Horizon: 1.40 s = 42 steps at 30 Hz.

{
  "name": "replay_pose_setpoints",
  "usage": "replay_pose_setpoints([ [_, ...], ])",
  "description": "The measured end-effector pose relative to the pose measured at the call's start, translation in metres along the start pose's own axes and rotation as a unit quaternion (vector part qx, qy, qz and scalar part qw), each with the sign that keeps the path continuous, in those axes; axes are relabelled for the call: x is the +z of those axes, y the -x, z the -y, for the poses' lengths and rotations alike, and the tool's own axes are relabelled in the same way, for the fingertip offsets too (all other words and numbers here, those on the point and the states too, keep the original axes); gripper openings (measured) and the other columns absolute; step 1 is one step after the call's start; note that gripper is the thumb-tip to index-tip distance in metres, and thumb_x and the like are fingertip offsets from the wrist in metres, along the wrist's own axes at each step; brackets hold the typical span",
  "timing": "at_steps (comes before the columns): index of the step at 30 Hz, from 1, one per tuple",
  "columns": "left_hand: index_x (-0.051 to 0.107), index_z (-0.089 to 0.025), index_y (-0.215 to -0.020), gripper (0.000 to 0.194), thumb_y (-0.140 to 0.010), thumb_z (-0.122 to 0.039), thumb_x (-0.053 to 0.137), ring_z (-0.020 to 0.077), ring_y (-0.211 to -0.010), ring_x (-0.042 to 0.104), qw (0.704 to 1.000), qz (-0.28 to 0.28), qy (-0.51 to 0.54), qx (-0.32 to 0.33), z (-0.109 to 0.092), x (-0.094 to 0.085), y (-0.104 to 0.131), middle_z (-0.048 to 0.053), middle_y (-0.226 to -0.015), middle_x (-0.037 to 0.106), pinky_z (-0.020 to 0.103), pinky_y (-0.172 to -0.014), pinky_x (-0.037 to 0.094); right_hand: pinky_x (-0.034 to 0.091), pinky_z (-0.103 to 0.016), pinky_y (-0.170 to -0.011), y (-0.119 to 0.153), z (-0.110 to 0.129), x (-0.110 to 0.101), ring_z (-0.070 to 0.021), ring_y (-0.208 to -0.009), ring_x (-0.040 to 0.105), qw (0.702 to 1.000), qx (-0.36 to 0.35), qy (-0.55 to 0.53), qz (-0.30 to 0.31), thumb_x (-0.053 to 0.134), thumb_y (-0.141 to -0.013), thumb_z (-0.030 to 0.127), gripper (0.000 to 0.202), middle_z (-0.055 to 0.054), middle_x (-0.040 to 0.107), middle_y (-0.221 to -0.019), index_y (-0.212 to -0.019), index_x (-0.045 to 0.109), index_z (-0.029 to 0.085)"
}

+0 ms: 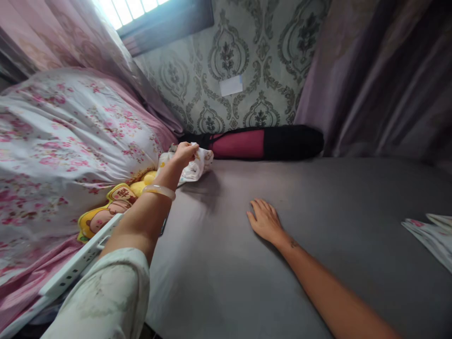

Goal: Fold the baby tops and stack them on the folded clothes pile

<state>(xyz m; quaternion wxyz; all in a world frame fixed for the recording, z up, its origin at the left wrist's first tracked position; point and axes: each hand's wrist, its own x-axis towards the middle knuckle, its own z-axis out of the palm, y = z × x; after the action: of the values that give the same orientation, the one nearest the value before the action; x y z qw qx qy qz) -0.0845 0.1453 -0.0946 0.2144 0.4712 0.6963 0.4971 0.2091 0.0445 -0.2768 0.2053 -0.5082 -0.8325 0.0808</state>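
White printed cloth [199, 168]: was pinched in the left hand [186, 151], at the far left of the grey sheet [219, 263]. Right hand [265, 220]: was laid open, palm down, on the grey sheet. Black-and-red bag [240, 143]: was stretched along the patterned wall [268, 70], far side. Yellow toys [94, 222]: were set at the left, beside the flowered cover [116, 127]. White basket [76, 270]: was placed near left, partly hidden. Pale fabric [432, 238]: was seen at the right edge.
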Motion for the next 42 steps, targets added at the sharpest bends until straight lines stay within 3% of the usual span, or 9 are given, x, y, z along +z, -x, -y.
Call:
replay_pose_setpoints([
  [6, 0.048, -0.014, -0.071, 0.017, -0.069, -0.008, 0.063, 0.0073, -0.051, 0.05, 0.969, 0.04, 0.243, -0.015, -0.051, 0.06, 0.052, -0.003, -0.057, 0.05, 0.021, -0.054, 0.047, 0.045, -0.036, -0.097, -0.007, -0.003, -0.012, -0.0215, -0.111, 0.06, 0.975, 0.051, -0.207, -0.069, 0.045, -0.091, 0.024, 0.032, -0.01, 0.065, -0.12, -0.118, 0.06, 0.019],
  [11, 0.049, -0.02, -0.109, 0.046, -0.069, -0.005, 0.065, 0.0056, -0.052, 0.052, 0.94, 0.076, 0.333, -0.001, -0.075, 0.105, 0.099, -0.007, -0.068, 0.05, 0.021, -0.058, 0.052, 0.053, -0.033, -0.081, -0.017, 0.006, -0.022, -0.0197, -0.09, 0.067, 0.906, 0.136, -0.386, -0.112, 0.059, -0.084, 0.03, 0.03, -0.01, 0.07, -0.102, -0.11, 0.062, 0.017],
  [16, 0.058, -0.014, -0.098, 0.024, -0.074, -0.01, 0.061, 0.0061, -0.055, 0.054, 0.92, 0.166, 0.354, 0.03, -0.089, 0.135, 0.138, -0.003, -0.068, 0.052, 0.023, -0.064, 0.054, 0.056, -0.031, -0.067, -0.021, 0.006, -0.024, -0.0191, -0.081, 0.067, 0.823, 0.217, -0.513, -0.107, 0.065, -0.078, 0.038, 0.028, -0.007, 0.069, -0.093, -0.098, 0.062, 0.018],
  [22, 0.056, -0.014, -0.114, 0.039, -0.075, -0.011, 0.06, 0.0145, -0.081, 0.065, 0.905, 0.161, 0.353, 0.175, -0.088, 0.145, 0.148, 0.002, -0.082, 0.062, 0.032, -0.083, 0.053, 0.054, -0.029, -0.067, -0.02, -0.012, -0.033, -0.0165, -0.078, 0.065, 0.766, 0.229, -0.587, -0.127, 0.063, -0.075, 0.034, 0.02, -0.003, 0.068, -0.087, -0.089, 0.063, 0.02],
  [28, 0.055, -0.021, -0.115, 0.038, -0.078, -0.018, 0.062, 0.0147, -0.085, 0.064, 0.902, 0.003, 0.266, 0.339, -0.064, 0.123, 0.117, 0.002, -0.09, 0.064, 0.028, -0.08, 0.052, 0.05, -0.029, -0.071, -0.024, -0.035, -0.074, -0.0146, -0.073, 0.063, 0.744, 0.185, -0.631, -0.115, 0.062, -0.073, 0.035, 0.016, 0.0, 0.067, -0.078, -0.081, 0.061, 0.021],
  [33, 0.059, -0.019, -0.108, 0.03, -0.078, -0.023, 0.059, 0.0125, -0.076, 0.061, 0.916, -0.098, 0.176, 0.347, -0.043, 0.097, 0.109, 0.001, -0.086, 0.063, 0.023, -0.069, 0.05, 0.048, -0.027, -0.065, -0.02, -0.046, -0.12, -0.0146, -0.067, 0.062, 0.75, 0.153, -0.631, -0.125, 0.066, -0.07, 0.035, 0.02, 0.0, 0.068, -0.075, -0.084, 0.062, 0.022],
  [36, 0.064, -0.018, -0.097, 0.023, -0.078, -0.026, 0.056, 0.0124, -0.071, 0.059, 0.942, -0.109, 0.095, 0.303, -0.027, 0.09, 0.116, 0.0, -0.081, 0.063, 0.022, -0.064, 0.046, 0.048, -0.026, -0.065, -0.013, -0.059, -0.137, -0.0161, -0.07, 0.063, 0.778, 0.162, -0.597, -0.108, 0.067, -0.07, 0.037, 0.026, -0.001, 0.07, -0.081, -0.092, 0.064, 0.022],
  [39, 0.068, -0.016, -0.082, 0.021, -0.076, -0.032, 0.055, 0.0135, -0.063, 0.055, 0.979, 0.0, -0.034, 0.2, 0.002, 0.092, 0.126, -0.001, -0.065, 0.059, 0.022, -0.057, 0.042, 0.048, -0.026, -0.062, -0.006, -0.08, -0.138, -0.0179, -0.071, 0.063, 0.835, 0.21, -0.509, -0.025, 0.064, -0.077, 0.047, 0.029, -0.002, 0.071, -0.079, -0.09, 0.066, 0.021],
  [42, 0.069, -0.015, -0.074, 0.028, -0.076, -0.039, 0.056, 0.0161, -0.062, 0.056, 0.969, 0.152, -0.147, 0.129, 0.037, 0.105, 0.135, -0.001, -0.057, 0.057, 0.024, -0.057, 0.042, 0.049, -0.029, -0.062, -0.001, -0.102, -0.13, -0.0207, -0.071, 0.064, 0.871, 0.265, -0.411, 0.046, 0.045, -0.085, 0.066, 0.052, -0.006, 0.071, -0.079, -0.089, 0.068, 0.02],
])
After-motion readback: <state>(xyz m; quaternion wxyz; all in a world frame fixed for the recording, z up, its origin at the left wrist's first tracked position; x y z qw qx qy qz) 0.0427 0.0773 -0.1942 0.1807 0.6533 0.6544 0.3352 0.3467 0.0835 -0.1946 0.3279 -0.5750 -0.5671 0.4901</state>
